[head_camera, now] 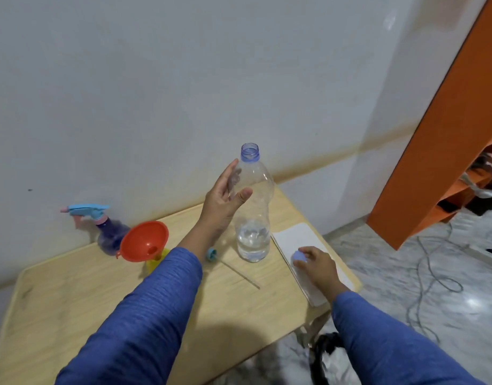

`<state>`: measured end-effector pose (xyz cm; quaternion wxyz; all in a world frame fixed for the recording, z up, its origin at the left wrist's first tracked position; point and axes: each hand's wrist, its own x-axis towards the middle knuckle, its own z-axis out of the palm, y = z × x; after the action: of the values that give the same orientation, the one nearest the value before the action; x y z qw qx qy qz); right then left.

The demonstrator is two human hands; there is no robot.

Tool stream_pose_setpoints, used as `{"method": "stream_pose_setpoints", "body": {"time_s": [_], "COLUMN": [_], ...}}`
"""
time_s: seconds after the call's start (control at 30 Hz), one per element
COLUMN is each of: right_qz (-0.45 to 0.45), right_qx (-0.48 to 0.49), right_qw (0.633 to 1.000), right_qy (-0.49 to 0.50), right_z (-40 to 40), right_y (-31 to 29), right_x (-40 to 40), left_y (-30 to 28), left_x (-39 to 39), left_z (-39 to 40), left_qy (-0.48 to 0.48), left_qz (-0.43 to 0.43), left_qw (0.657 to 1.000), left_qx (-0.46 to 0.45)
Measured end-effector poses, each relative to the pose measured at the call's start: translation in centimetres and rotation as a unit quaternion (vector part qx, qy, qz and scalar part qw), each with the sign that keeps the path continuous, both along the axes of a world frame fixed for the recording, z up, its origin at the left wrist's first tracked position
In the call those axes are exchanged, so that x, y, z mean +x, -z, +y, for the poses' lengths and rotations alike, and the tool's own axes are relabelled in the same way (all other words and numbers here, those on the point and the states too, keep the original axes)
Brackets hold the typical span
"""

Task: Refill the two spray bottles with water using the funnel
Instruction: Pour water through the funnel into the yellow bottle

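Head view. A clear plastic water bottle stands upright on the wooden table, uncapped, with water in roughly its lower quarter. A purple spray bottle with a blue and pink trigger head stands by the wall at the table's far left; its contents cannot be judged. Beside it a red funnel sits tilted in the neck of a yellow bottle, largely hidden behind the left sleeve. A blue sprayer cap with a thin dip tube lies flat on the table between them and the water bottle.

The left hand is spread loosely at the water bottle's shoulder, fingers relaxed, not closed round it. The right hand pinches a pale blue bottle cap over a white pad at the table's right edge.
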<state>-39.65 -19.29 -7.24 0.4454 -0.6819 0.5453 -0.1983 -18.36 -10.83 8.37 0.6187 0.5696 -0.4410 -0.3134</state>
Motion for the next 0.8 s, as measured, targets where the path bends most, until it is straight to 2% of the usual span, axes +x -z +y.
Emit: {"method": "stream_pose_setpoints", "body": {"time_s": [0.13, 0.2, 0.23, 0.37, 0.43, 0.57, 0.8], "right_qz": [0.047, 0.042, 0.011, -0.204, -0.244, -0.271, -0.242], "right_qx": [-0.059, -0.087, -0.104, -0.119, -0.130, -0.151, -0.173], "right_qw": [0.996, 0.994, 0.993, 0.969, 0.954, 0.937, 0.943], "right_qy": [-0.038, -0.050, -0.050, -0.078, -0.117, -0.160, -0.150], "right_z": [0.4, 0.5, 0.5, 0.5, 0.6, 0.8, 0.4], "right_y": [1.4, 0.6, -0.3, -6.2, -8.8, -11.0, -11.5], "right_x": [-0.4, 0.2, 0.8, 4.3, 6.3, 9.2, 11.4], "left_y": [0.0, 0.1, 0.0, -0.1, -0.2, 0.0, 0.3], "left_x": [-0.4, -0.4, -0.5, -0.7, -0.8, -1.0, -1.1], "left_z": [0.0, 0.1, 0.1, 0.2, 0.3, 0.5, 0.8], "left_qy": [-0.016, -0.020, -0.021, -0.023, -0.021, -0.023, -0.052], "left_qz": [-0.009, -0.011, -0.014, -0.022, -0.021, -0.004, 0.003], "left_qw": [1.000, 1.000, 1.000, 0.999, 0.999, 1.000, 0.998], "left_qx": [0.007, 0.009, 0.010, 0.014, 0.016, 0.020, 0.038]}}
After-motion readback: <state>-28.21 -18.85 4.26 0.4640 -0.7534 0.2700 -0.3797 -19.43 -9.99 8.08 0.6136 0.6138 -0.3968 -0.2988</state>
